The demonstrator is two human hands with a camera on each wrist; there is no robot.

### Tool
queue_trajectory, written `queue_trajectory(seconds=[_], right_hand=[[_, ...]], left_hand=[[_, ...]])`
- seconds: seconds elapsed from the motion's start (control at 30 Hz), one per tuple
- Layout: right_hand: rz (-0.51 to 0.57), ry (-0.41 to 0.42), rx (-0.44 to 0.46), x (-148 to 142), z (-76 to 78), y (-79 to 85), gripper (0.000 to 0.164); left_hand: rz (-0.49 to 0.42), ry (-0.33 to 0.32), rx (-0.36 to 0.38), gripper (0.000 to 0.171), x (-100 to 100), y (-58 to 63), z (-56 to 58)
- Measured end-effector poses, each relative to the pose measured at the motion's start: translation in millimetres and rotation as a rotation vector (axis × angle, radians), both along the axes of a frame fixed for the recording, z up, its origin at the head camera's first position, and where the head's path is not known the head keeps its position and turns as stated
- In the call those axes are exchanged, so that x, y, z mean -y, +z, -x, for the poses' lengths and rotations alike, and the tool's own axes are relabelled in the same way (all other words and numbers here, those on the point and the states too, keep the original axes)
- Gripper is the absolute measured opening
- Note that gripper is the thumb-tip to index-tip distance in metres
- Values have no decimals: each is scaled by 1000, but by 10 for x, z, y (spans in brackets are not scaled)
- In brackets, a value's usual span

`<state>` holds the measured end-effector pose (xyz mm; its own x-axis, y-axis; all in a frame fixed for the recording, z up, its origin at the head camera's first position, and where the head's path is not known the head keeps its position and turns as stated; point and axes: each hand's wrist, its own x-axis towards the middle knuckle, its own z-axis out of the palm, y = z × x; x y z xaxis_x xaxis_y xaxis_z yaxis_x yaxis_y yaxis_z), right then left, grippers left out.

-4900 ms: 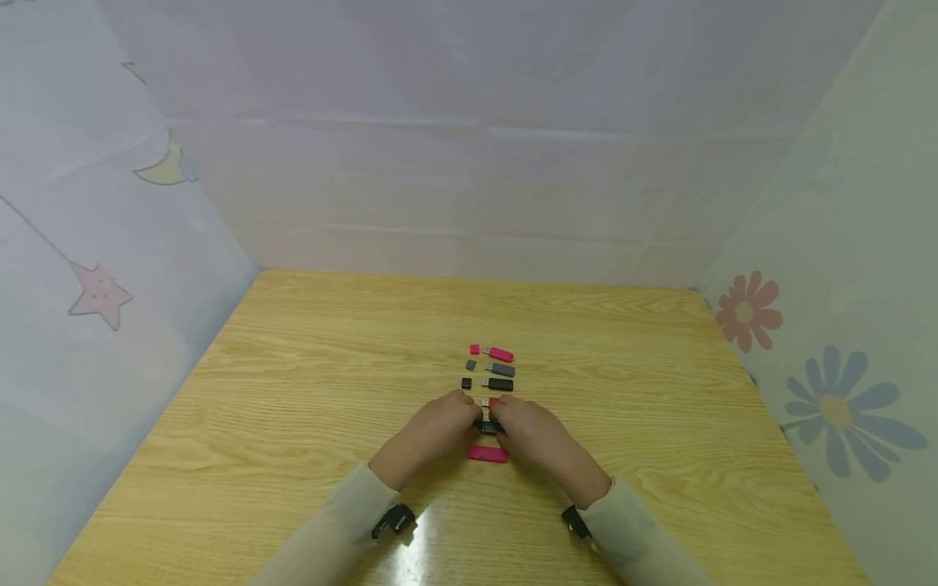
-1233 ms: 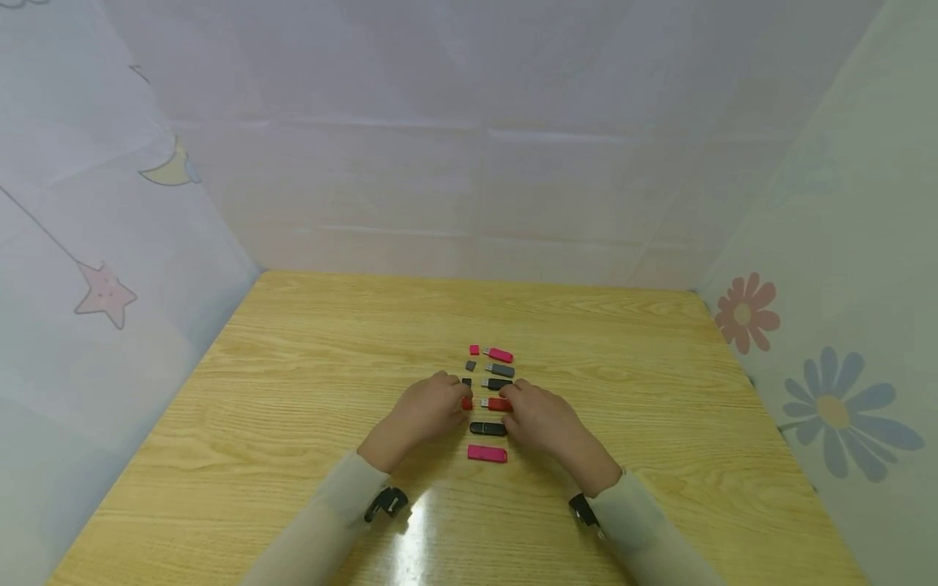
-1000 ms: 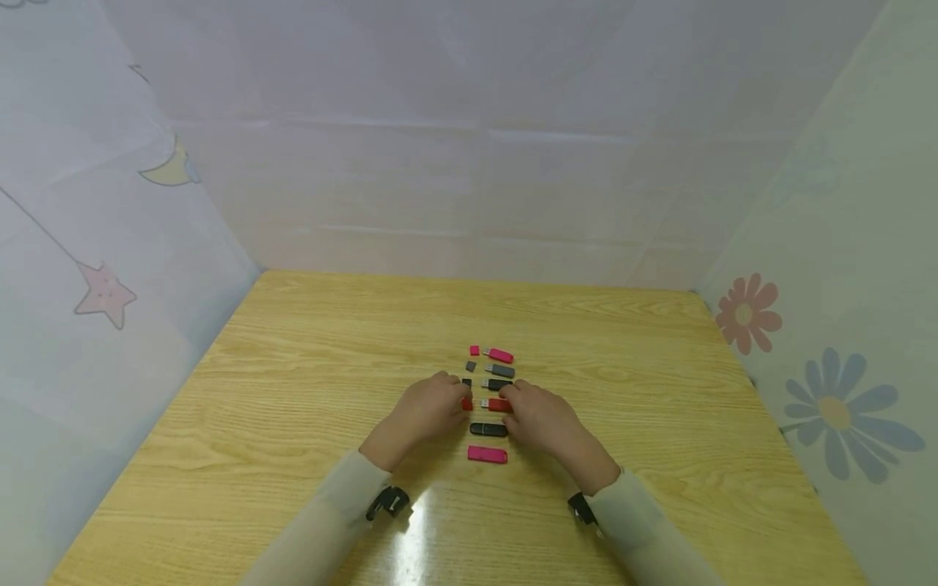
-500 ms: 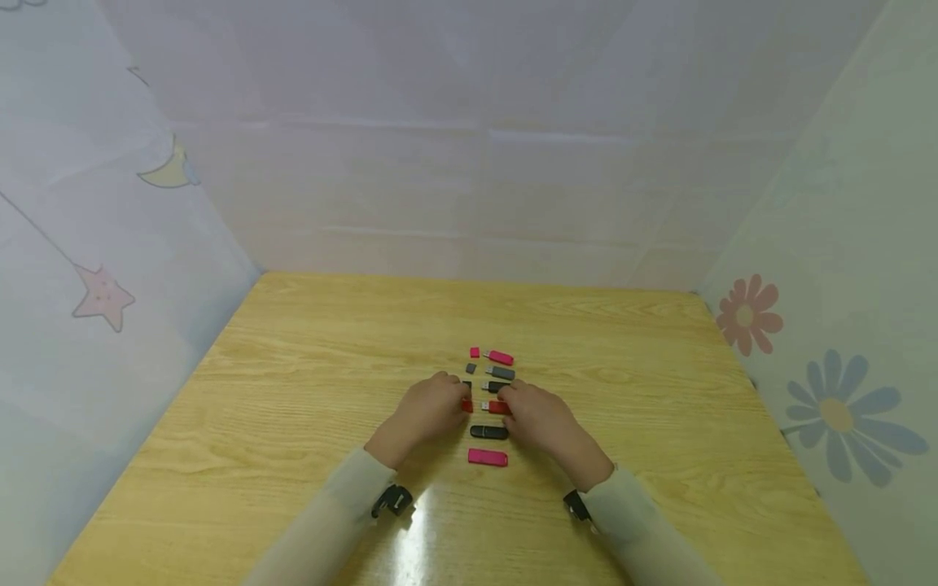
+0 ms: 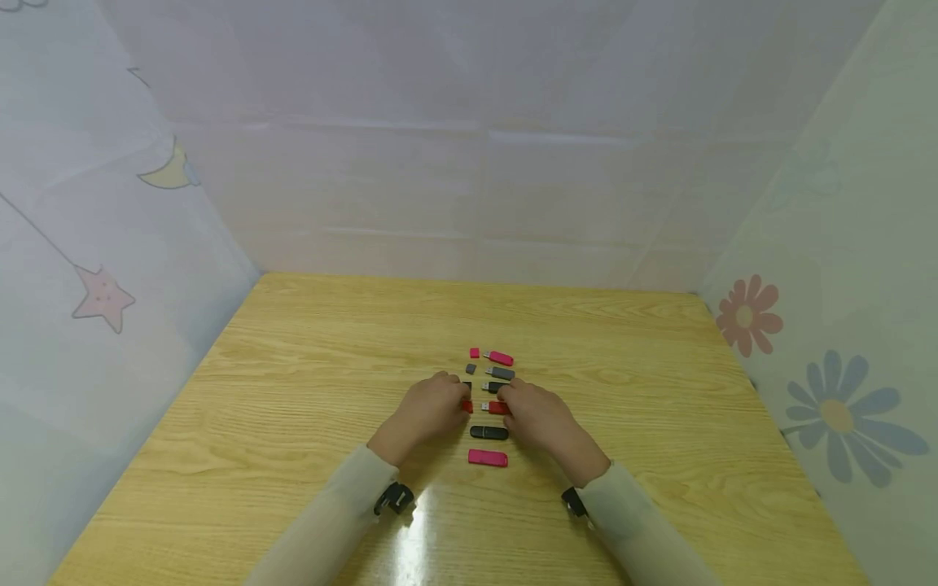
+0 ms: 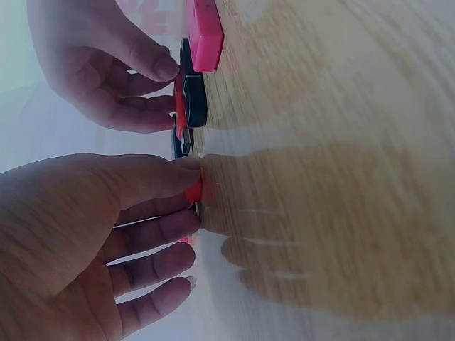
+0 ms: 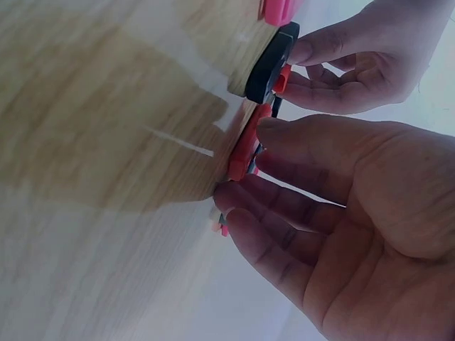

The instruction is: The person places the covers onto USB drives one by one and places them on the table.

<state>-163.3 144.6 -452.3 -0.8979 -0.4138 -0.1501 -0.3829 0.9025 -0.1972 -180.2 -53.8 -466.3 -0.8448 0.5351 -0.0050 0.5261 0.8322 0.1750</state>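
Note:
On the wooden table (image 5: 330,342), my left hand (image 5: 432,407) pinches a small red cap (image 6: 193,190) between thumb and finger. My right hand (image 5: 544,415) holds the red USB stick (image 7: 246,148) with thumb and fingertips. Its bare metal plug points left at the cap, with a short gap between them. Just beyond lies an uncapped black USB stick (image 5: 496,388), partly covered by my right hand, and its black cap (image 5: 467,386) sits by my left fingers. Nearer me are a black USB stick (image 5: 488,433) and a pink USB stick (image 5: 488,458), each with its cap on.
Farther back lie a grey USB stick (image 5: 501,373) with its grey cap (image 5: 471,369) apart, and a pink USB stick (image 5: 501,358) with its pink cap (image 5: 474,353) apart. Printed cloth walls (image 5: 484,179) stand around the table's back and sides.
About five seconds ago both hands were at the nearer black USB stick; it now lies capped, and the hands have shifted to the red stick and cap. Over the last second they barely move.

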Motion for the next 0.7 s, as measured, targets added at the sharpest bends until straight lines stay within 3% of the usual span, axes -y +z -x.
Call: queue_trajectory(seconds=[0.7], right_hand=[[-21,1,-17,-4,32,-58,16]], left_hand=[[14,4,5,11,-11,-42,37]])
